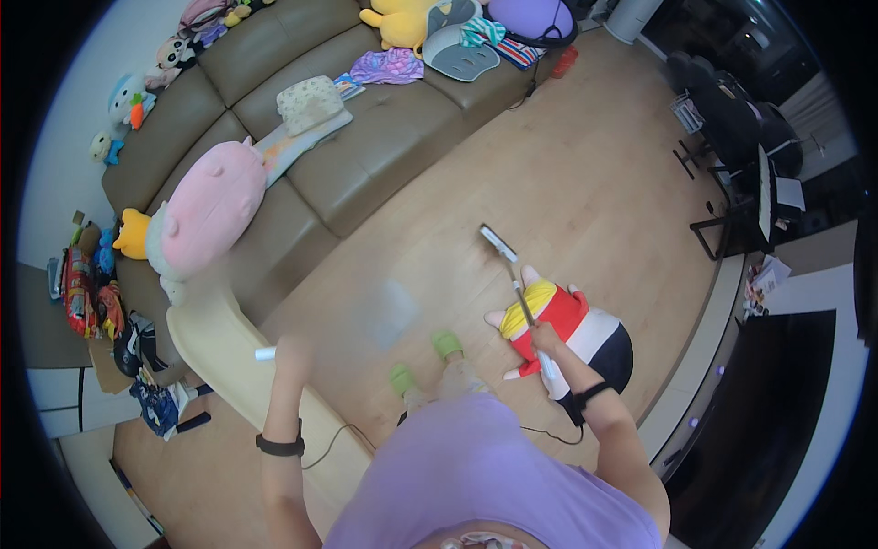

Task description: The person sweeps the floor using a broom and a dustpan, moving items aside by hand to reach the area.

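Observation:
My left hand (pixel 295 360), blurred by motion, is closed around a white cylindrical object (pixel 265 353) whose end sticks out to the left. It is over a cream plastic slide (pixel 212 336). My right hand (pixel 547 337) grips the long handle (pixel 523 298) of a floor-cleaning tool. The tool's flat white head (pixel 498 243) is at the floor, ahead of a large plush toy (pixel 576 316) in yellow, red, white and navy. The handle passes over the toy, and its pale blue grip end (pixel 547 365) shows below my right hand.
A brown leather sofa (pixel 384 158) holds a pink plush (pixel 216 206), a pillow (pixel 310 104) and several other toys. A cable (pixel 559 436) lies near the plush on the floor. A black-framed desk (pixel 717 237) and a low white ledge (pixel 699 336) border the right side.

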The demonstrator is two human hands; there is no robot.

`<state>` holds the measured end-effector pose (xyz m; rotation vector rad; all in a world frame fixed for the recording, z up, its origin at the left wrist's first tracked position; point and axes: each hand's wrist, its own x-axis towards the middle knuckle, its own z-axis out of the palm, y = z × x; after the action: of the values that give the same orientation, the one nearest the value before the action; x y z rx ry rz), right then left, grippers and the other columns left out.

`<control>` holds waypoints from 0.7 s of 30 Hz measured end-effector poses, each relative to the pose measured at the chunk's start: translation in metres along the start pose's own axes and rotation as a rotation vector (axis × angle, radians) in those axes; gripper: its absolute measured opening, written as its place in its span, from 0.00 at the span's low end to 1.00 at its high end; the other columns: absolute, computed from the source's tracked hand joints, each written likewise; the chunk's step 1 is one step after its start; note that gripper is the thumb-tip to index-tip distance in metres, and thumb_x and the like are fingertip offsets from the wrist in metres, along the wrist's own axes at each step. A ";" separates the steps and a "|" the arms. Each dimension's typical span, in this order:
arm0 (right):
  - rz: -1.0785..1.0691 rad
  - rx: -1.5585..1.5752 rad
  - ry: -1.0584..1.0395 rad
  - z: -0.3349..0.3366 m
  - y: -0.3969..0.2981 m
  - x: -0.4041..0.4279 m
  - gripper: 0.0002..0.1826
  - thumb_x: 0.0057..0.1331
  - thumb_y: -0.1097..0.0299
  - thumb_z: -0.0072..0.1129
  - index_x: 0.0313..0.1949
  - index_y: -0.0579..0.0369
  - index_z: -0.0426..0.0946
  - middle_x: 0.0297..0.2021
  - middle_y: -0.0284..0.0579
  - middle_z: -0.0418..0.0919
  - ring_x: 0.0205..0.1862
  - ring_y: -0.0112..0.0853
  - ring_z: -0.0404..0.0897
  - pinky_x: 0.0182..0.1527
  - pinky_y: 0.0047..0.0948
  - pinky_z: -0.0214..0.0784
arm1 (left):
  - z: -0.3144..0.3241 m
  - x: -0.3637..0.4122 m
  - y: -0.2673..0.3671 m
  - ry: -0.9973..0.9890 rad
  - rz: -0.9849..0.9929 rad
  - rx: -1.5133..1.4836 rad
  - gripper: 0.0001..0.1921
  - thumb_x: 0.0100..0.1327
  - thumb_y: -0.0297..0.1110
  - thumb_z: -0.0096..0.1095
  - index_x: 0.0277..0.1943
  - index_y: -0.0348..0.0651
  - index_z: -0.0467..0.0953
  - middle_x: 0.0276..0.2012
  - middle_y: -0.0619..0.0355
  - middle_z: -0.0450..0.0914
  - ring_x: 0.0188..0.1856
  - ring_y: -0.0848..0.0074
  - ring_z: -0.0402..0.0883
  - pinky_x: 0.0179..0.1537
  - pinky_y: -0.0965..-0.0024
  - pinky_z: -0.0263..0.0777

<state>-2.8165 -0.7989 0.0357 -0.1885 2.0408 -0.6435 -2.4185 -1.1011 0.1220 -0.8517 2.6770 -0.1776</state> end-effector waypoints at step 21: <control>0.370 0.600 -0.751 0.138 -0.017 -0.089 0.09 0.61 0.65 0.39 0.24 0.54 0.58 0.13 0.35 0.60 0.09 0.20 0.57 0.09 0.20 0.48 | -0.041 0.004 -0.024 0.325 0.091 -0.168 0.12 0.41 0.46 0.64 0.23 0.48 0.76 0.18 0.57 0.75 0.23 0.68 0.77 0.25 0.67 0.69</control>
<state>-2.6554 -0.8297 0.0555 0.2652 1.0657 -0.7700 -2.4225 -1.1222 0.1647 -0.8067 3.0638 -0.0753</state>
